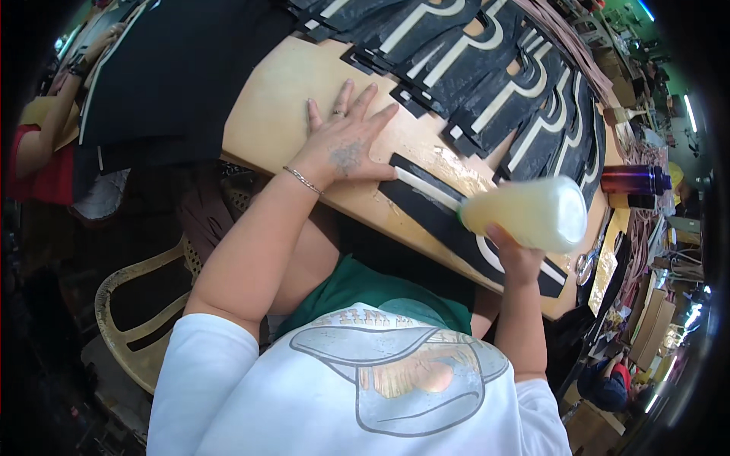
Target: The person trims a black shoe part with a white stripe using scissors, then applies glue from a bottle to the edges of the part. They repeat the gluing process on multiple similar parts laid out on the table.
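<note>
My left hand (346,144) lies flat on the wooden table (277,95), fingers spread, its thumb at the left end of a black cut piece (433,222). Along that piece runs a whitish strip (427,188), which curves into a hook near its right end. In my right hand (518,257) is a translucent squeeze bottle (532,211) of pale yellowish liquid. The bottle is tipped on its side, its greenish neck pointing left and down at the strip. Whether its tip touches the strip, I cannot tell.
Overlapping black pieces with hooked whitish strips (449,64) cover the table's far side. A purple tumbler (633,180) and scissors (584,267) are at the right. Dark material (171,80) covers the left, beside another person's arm (65,106). A chair (114,300) stands lower left.
</note>
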Action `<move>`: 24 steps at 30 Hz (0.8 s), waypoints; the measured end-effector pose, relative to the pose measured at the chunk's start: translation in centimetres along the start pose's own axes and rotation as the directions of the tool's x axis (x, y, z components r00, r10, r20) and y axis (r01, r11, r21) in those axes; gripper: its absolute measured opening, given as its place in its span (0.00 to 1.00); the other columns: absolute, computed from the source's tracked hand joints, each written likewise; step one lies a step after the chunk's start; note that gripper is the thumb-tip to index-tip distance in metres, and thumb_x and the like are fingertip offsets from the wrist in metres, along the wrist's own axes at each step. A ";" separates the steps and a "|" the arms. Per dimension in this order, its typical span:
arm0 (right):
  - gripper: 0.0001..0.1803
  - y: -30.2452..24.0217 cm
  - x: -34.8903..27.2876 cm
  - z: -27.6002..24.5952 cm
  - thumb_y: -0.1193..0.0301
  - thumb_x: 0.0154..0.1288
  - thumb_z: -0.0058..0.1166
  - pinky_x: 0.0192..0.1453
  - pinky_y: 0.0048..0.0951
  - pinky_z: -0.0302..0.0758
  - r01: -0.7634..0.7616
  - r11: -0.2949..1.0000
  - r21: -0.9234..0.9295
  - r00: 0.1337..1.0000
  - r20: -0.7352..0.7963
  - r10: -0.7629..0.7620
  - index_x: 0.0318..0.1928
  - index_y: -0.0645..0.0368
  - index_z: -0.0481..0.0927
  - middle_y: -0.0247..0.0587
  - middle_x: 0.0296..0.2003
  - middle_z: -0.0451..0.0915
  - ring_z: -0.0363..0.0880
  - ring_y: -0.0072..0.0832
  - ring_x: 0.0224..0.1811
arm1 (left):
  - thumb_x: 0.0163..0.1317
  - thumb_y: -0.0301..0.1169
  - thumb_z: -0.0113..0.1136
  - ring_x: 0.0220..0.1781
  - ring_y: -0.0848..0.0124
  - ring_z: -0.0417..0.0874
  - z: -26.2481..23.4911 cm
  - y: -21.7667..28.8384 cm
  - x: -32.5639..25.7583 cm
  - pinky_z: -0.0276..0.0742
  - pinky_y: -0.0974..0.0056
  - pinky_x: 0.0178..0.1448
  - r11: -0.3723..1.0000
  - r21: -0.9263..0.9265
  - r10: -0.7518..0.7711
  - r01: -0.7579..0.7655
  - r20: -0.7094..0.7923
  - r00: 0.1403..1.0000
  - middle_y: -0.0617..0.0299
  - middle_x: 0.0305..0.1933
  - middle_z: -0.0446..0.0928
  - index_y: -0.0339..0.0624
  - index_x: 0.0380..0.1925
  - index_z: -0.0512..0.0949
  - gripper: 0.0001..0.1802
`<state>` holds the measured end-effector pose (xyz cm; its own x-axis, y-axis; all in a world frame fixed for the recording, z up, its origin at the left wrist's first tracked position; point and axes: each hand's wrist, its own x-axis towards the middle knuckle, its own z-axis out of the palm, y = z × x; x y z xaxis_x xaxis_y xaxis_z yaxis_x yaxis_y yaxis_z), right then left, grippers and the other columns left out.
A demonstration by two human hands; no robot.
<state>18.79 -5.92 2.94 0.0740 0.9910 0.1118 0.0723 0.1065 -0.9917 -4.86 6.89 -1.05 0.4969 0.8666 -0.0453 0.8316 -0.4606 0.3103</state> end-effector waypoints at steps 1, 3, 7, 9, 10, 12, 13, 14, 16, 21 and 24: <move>0.26 0.2 0.5 1.2 0.72 0.43 0.65 0.51 0.33 0.69 0.075 0.984 -0.159 0.997 0.017 -0.073 0.46 0.58 0.72 0.38 0.42 0.74 0.72 0.29 0.46 | 0.32 0.58 0.61 0.70 0.55 0.35 -0.1 0.0 0.0 0.33 0.29 0.59 1.000 0.011 0.004 -0.004 -0.015 1.000 0.58 0.69 0.42 0.62 0.61 0.55 0.51; 0.23 0.2 2.8 4.8 0.67 0.43 0.67 0.51 0.31 0.67 0.232 0.898 -0.375 0.972 0.055 -0.228 0.42 0.55 0.76 0.34 0.39 0.76 0.73 0.28 0.44 | 0.32 0.58 0.61 0.70 0.55 0.35 0.1 0.1 0.4 0.33 0.29 0.59 1.000 0.005 0.027 -0.027 0.001 1.000 0.59 0.69 0.42 0.62 0.61 0.56 0.51; 0.22 -0.2 4.2 5.6 0.69 0.41 0.67 0.48 0.29 0.69 0.183 0.927 -0.328 0.983 0.049 -0.177 0.40 0.57 0.76 0.35 0.37 0.77 0.74 0.28 0.41 | 0.32 0.57 0.62 0.70 0.55 0.35 0.3 0.0 0.5 0.33 0.29 0.58 0.999 -0.028 0.038 -0.038 0.018 0.999 0.59 0.69 0.42 0.62 0.61 0.56 0.51; 0.23 1.2 2.4 1.5 0.74 0.41 0.66 0.48 0.28 0.70 0.070 0.985 -0.155 0.997 0.032 -0.065 0.42 0.59 0.75 0.36 0.38 0.77 0.75 0.26 0.41 | 0.32 0.57 0.62 0.70 0.55 0.35 0.1 0.0 0.2 0.33 0.29 0.59 1.000 -0.009 0.022 -0.022 -0.009 1.000 0.60 0.69 0.42 0.62 0.61 0.56 0.51; 0.26 0.4 1.0 0.6 0.77 0.41 0.65 0.48 0.28 0.71 0.058 0.998 -0.038 0.996 -0.071 -0.061 0.45 0.58 0.73 0.35 0.38 0.77 0.75 0.26 0.42 | 0.32 0.56 0.63 0.70 0.55 0.35 0.2 0.0 0.2 0.34 0.29 0.59 1.000 -0.010 0.023 -0.023 -0.015 1.000 0.60 0.69 0.42 0.62 0.61 0.56 0.51; 0.27 0.0 -0.1 -0.6 0.77 0.41 0.65 0.48 0.28 0.71 0.103 0.992 -0.077 0.989 -0.103 -0.111 0.46 0.58 0.72 0.35 0.38 0.77 0.75 0.26 0.42 | 0.31 0.56 0.63 0.70 0.56 0.35 0.0 -0.1 0.3 0.34 0.29 0.58 1.000 -0.007 0.010 -0.010 -0.022 1.000 0.60 0.69 0.42 0.61 0.61 0.56 0.51; 0.26 -0.2 -0.1 0.0 0.77 0.41 0.65 0.48 0.28 0.71 0.097 0.982 -0.164 0.992 -0.064 -0.109 0.45 0.58 0.72 0.35 0.38 0.77 0.75 0.26 0.42 | 0.31 0.56 0.63 0.70 0.56 0.35 0.2 0.0 0.1 0.34 0.29 0.58 1.000 -0.008 0.012 -0.012 -0.017 1.000 0.60 0.69 0.42 0.61 0.61 0.56 0.52; 0.25 -0.2 0.5 1.3 0.76 0.42 0.65 0.48 0.28 0.71 0.099 0.964 -0.246 0.994 -0.026 -0.109 0.45 0.58 0.73 0.35 0.38 0.77 0.75 0.25 0.41 | 0.31 0.57 0.62 0.70 0.55 0.35 0.3 0.0 0.0 0.33 0.29 0.59 1.000 -0.009 0.014 -0.014 -0.015 1.000 0.59 0.69 0.42 0.61 0.61 0.56 0.51; 0.22 -0.1 2.9 4.8 0.70 0.42 0.66 0.46 0.28 0.70 0.230 0.941 -0.249 0.973 0.057 -0.223 0.40 0.58 0.75 0.35 0.37 0.77 0.75 0.27 0.40 | 0.32 0.57 0.60 0.70 0.54 0.35 0.3 0.0 0.3 0.31 0.29 0.59 0.999 -0.006 0.031 -0.031 -0.021 0.999 0.57 0.69 0.43 0.60 0.61 0.57 0.50; 0.22 -0.2 3.9 4.4 0.70 0.42 0.67 0.46 0.28 0.71 0.230 0.915 -0.331 0.971 0.142 -0.193 0.40 0.59 0.75 0.36 0.36 0.78 0.75 0.26 0.40 | 0.32 0.57 0.61 0.70 0.55 0.35 0.0 -0.3 0.5 0.32 0.29 0.59 0.999 -0.021 0.035 -0.034 0.026 0.999 0.58 0.69 0.43 0.61 0.61 0.55 0.51; 0.30 0.4 0.4 -0.4 0.76 0.39 0.65 0.52 0.34 0.70 0.028 0.999 -0.019 0.999 0.015 -0.028 0.48 0.61 0.70 0.40 0.43 0.73 0.73 0.31 0.46 | 0.32 0.55 0.62 0.70 0.56 0.35 -0.2 0.0 0.2 0.34 0.28 0.58 1.000 0.007 0.012 -0.012 0.012 1.000 0.59 0.69 0.42 0.60 0.61 0.55 0.51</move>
<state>19.30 -5.54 2.60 0.0569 0.9887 0.1386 0.0928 0.1330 -0.9868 -4.81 7.14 -0.85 0.5099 0.8586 -0.0531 0.8272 -0.4725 0.3040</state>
